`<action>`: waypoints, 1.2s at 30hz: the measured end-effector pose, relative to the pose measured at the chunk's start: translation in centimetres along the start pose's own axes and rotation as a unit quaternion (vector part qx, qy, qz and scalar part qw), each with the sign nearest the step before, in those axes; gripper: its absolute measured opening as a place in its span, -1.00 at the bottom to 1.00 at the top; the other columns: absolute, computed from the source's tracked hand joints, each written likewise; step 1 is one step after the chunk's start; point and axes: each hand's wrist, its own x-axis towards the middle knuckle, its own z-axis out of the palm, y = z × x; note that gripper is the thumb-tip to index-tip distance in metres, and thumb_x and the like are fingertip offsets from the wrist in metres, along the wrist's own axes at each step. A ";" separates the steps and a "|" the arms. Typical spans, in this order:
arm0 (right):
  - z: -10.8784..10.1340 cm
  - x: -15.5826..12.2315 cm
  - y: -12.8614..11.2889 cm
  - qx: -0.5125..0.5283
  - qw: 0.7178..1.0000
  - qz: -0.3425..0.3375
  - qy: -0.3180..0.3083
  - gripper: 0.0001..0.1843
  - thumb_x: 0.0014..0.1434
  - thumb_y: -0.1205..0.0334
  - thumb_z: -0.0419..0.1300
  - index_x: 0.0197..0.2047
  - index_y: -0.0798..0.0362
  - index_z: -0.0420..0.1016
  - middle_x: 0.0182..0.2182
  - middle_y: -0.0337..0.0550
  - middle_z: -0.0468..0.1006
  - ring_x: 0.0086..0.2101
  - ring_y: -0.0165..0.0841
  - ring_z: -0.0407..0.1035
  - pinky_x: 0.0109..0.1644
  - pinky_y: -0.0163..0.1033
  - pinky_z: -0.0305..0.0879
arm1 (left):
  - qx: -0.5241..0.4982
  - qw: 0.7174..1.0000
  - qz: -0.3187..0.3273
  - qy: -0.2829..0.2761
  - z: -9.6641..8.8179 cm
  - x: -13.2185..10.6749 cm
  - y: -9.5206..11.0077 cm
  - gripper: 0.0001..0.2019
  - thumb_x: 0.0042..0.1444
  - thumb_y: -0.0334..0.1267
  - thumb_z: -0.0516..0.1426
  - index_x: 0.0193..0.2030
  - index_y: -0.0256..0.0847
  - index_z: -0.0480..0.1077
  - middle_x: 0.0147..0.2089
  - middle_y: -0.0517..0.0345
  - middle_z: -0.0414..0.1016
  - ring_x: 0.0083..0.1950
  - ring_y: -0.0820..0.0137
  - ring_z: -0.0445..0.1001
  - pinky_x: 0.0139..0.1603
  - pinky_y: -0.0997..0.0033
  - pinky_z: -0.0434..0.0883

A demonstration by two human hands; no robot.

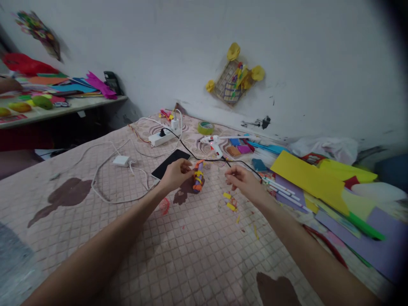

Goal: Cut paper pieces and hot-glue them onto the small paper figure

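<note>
Near the middle of the head view stands a small craft roll [199, 177], purple with orange ends and yellow bands. My left hand [177, 174] has its thumb and fingers pinched together at the roll's left side, gripping it by its edge. To the right, apart from the roll, my right hand [242, 180] is raised over the table with fingertips pressed together. Whatever they hold, if anything, is too small to make out. Small yellow paper pieces [231, 207] lie below my right hand. A white glue gun [217, 146] rests behind, between both hands.
A black phone [168, 163] lies behind my left hand. White cables and a power strip [164, 137] spread at the back left. Green tape [205, 127] sits near the wall. Coloured sheets [309, 178] and paper straws [283, 189] cover the right side. A second table [95, 102] stands left.
</note>
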 end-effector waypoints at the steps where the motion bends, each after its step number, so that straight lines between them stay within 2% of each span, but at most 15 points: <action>1: -0.5 -0.9 0.0 0.008 1.000 0.011 0.005 -0.84 0.04 0.17 0.14 -0.31 0.06 0.35 -0.46 -0.24 0.37 -0.49 -0.43 0.32 -0.55 -0.36 0.29 | 0.008 1.000 0.001 0.002 -0.3 -0.1 0.0 -0.75 -0.12 -0.22 0.21 -0.26 -0.27 0.39 -0.42 0.11 0.50 -0.41 0.40 0.46 -0.41 0.44 0.38; 4: -2.1 -4.1 0.0 0.017 0.999 0.034 0.018 -0.83 0.08 0.13 0.14 -0.32 0.05 0.36 -0.51 -0.25 0.38 -0.51 -0.43 0.32 -0.52 -0.34 0.29 | 0.009 1.000 0.005 0.027 -1.1 -0.2 0.5 -0.76 -0.11 -0.19 0.20 -0.30 -0.26 0.41 -0.47 0.15 0.46 -0.46 0.44 0.41 -0.47 0.49 0.33; 6: -3.1 -6.4 0.1 0.006 0.998 0.044 0.041 -0.83 0.09 0.11 0.13 -0.30 0.03 0.36 -0.52 -0.25 0.38 -0.52 -0.42 0.31 -0.51 -0.33 0.28 | -0.014 0.997 0.017 0.074 -1.5 -0.4 1.2 -0.80 -0.06 -0.18 0.17 -0.31 -0.26 0.41 -0.46 0.16 0.45 -0.45 0.46 0.40 -0.44 0.50 0.32; 8: -4.2 -8.6 0.2 -0.003 0.996 0.049 0.073 -0.84 0.11 0.11 0.13 -0.28 0.00 0.36 -0.54 -0.25 0.39 -0.53 -0.41 0.30 -0.49 -0.31 0.28 | -0.043 0.989 0.041 0.133 -1.7 -0.7 2.5 -0.82 0.01 -0.18 0.13 -0.33 -0.25 0.41 -0.40 0.15 0.46 -0.40 0.47 0.40 -0.37 0.51 0.33; 10: -5.3 -10.5 0.5 -0.001 0.993 0.051 0.108 -0.85 0.12 0.11 0.13 -0.27 -0.02 0.35 -0.57 -0.27 0.38 -0.54 -0.41 0.29 -0.50 -0.31 0.26 | -0.052 0.984 0.065 0.155 -1.5 -1.3 4.0 -0.83 0.03 -0.18 0.12 -0.34 -0.25 0.40 -0.41 0.18 0.43 -0.40 0.49 0.38 -0.35 0.52 0.32; 13: -6.7 -12.5 1.2 -0.004 0.984 0.066 0.168 -0.85 0.11 0.10 0.15 -0.29 -0.03 0.35 -0.65 -0.32 0.31 -0.60 -0.42 0.23 -0.55 -0.33 0.19 | -0.018 0.990 0.076 0.116 -0.3 -2.7 6.3 -0.79 0.04 -0.15 0.12 -0.49 -0.24 0.34 -0.55 0.25 0.32 -0.51 0.53 0.26 -0.49 0.54 0.23; 15: -7.4 -13.3 1.7 -0.005 0.976 0.081 0.204 -0.83 0.09 0.07 0.17 -0.30 -0.03 0.35 -0.69 -0.35 0.26 -0.65 -0.44 0.17 -0.61 -0.35 0.12 | 0.009 0.993 0.078 0.089 1.2 -3.6 7.6 -0.67 0.03 -0.12 0.13 -0.63 -0.23 0.20 -0.64 0.29 0.20 -0.59 0.56 0.15 -0.58 0.53 0.13; 18: -8.2 -14.1 2.4 0.019 0.970 0.085 0.228 -0.78 0.09 0.02 0.16 -0.33 -0.01 0.34 -0.63 -0.32 0.31 -0.69 -0.49 0.10 -0.66 -0.36 0.04 | 0.059 0.994 0.092 -0.008 4.1 -4.5 8.7 -0.57 0.15 -0.11 0.00 -0.70 -0.23 0.15 -0.70 0.29 0.10 -0.63 0.55 0.11 -0.60 0.51 0.06; 20: -8.7 -14.5 2.6 0.036 0.969 0.075 0.234 -0.77 0.12 0.01 0.14 -0.36 0.00 0.33 -0.56 -0.28 0.36 -0.68 -0.51 0.10 -0.66 -0.37 0.05 | 0.073 0.988 0.103 -0.089 5.8 -4.6 8.9 -0.60 0.17 -0.16 -0.03 -0.66 -0.23 0.26 -0.68 0.25 0.21 -0.61 0.52 0.19 -0.57 0.50 0.11; 23: -9.4 -15.1 2.9 0.053 0.966 0.065 0.243 -0.77 0.13 0.02 0.13 -0.38 0.00 0.33 -0.55 -0.29 0.36 -0.67 -0.52 0.13 -0.64 -0.38 0.08 | 0.104 0.965 0.142 -0.197 7.8 -4.2 8.4 -0.86 0.06 -0.29 0.07 -0.45 -0.22 0.41 -0.46 0.16 0.42 -0.44 0.44 0.36 -0.46 0.49 0.25; 26: -9.6 -15.5 3.0 0.065 0.965 0.066 0.244 -0.77 0.12 0.02 0.15 -0.39 0.00 0.34 -0.55 -0.29 0.36 -0.66 -0.52 0.15 -0.63 -0.39 0.10 | 0.149 0.951 0.163 -0.216 8.8 -3.8 7.2 -0.93 0.00 -0.37 0.10 -0.37 -0.22 0.42 -0.33 0.10 0.43 -0.37 0.42 0.39 -0.37 0.47 0.30; 29: -9.6 -15.5 3.0 0.069 0.962 0.068 0.254 -0.76 0.11 0.02 0.15 -0.39 0.01 0.34 -0.57 -0.30 0.36 -0.66 -0.53 0.14 -0.63 -0.40 0.11 | 0.161 0.949 0.164 -0.215 9.2 -3.6 6.3 -0.96 -0.01 -0.37 0.11 -0.42 -0.23 0.39 -0.34 0.09 0.40 -0.39 0.41 0.37 -0.37 0.46 0.30; 36: -10.3 -15.5 3.0 0.058 0.952 0.093 0.285 -0.70 0.06 -0.06 0.17 -0.40 0.01 0.32 -0.60 -0.31 0.36 -0.68 -0.52 0.13 -0.66 -0.40 0.07 | 0.150 0.949 0.169 -0.219 8.7 -3.5 6.7 -0.94 -0.02 -0.42 0.09 -0.45 -0.24 0.37 -0.37 0.10 0.39 -0.38 0.43 0.37 -0.40 0.48 0.30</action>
